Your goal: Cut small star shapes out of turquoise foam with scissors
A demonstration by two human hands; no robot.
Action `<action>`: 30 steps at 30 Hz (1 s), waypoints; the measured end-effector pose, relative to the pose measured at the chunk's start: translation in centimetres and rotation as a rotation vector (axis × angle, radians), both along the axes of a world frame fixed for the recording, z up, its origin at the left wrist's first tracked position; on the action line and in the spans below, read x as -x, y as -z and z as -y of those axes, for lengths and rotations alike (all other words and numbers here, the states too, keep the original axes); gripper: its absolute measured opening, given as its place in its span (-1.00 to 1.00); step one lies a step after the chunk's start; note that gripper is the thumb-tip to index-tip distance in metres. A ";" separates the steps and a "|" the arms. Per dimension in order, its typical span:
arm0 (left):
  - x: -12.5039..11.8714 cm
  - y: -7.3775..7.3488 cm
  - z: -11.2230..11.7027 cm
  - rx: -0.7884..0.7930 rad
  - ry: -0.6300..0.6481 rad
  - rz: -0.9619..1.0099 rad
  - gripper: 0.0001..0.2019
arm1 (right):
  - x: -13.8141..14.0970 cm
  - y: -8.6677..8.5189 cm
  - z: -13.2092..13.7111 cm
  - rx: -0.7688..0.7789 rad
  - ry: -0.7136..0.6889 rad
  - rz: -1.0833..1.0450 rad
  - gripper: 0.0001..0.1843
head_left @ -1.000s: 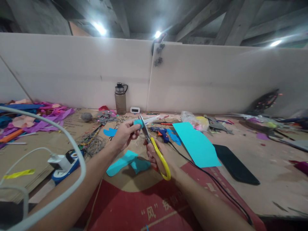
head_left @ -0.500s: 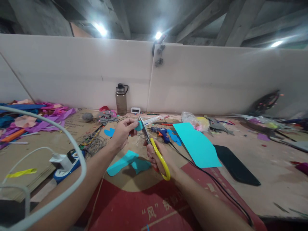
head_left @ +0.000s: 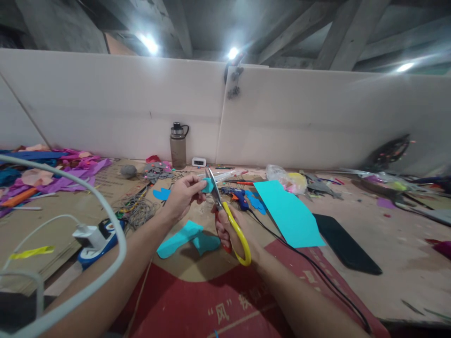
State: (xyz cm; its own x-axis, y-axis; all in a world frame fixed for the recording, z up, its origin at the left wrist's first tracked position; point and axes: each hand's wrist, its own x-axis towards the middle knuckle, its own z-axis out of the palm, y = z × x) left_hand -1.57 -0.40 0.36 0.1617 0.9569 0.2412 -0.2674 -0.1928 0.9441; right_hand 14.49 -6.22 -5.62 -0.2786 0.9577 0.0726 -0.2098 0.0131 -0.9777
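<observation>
Between thumb and fingers, my left hand (head_left: 183, 196) pinches a small turquoise paper piece (head_left: 207, 186). My right hand (head_left: 227, 227) is wrapped round the handles of a pair of scissors (head_left: 237, 234), one loop yellow and the other partly showing red. The blades point up and away, against the right edge of the small piece. Below the hands, turquoise paper offcuts (head_left: 181, 238) lie on the cardboard. A large turquoise sheet (head_left: 287, 213) rests to the right.
A blue glue gun (head_left: 242, 199) with a black cable lies beyond my right hand, near blue paper cut-outs (head_left: 256, 203). A dark phone-like slab (head_left: 347, 244) is at right. A bottle (head_left: 178, 148) stands at the back. A power strip (head_left: 102, 244) and white cable (head_left: 121, 244) occupy the left.
The small turquoise piece has turned a little in my left fingers. Both hands and the scissors have shifted slightly to the right.
</observation>
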 end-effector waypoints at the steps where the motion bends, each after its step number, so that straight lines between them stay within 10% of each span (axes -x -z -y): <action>1: -0.1 0.0 0.0 0.002 0.007 -0.002 -0.57 | 0.0 0.0 0.0 0.003 0.009 0.004 -0.30; 30: 0.0 -0.1 0.0 0.028 0.010 0.005 -0.60 | -0.1 -0.2 0.1 -0.006 0.031 0.047 -0.24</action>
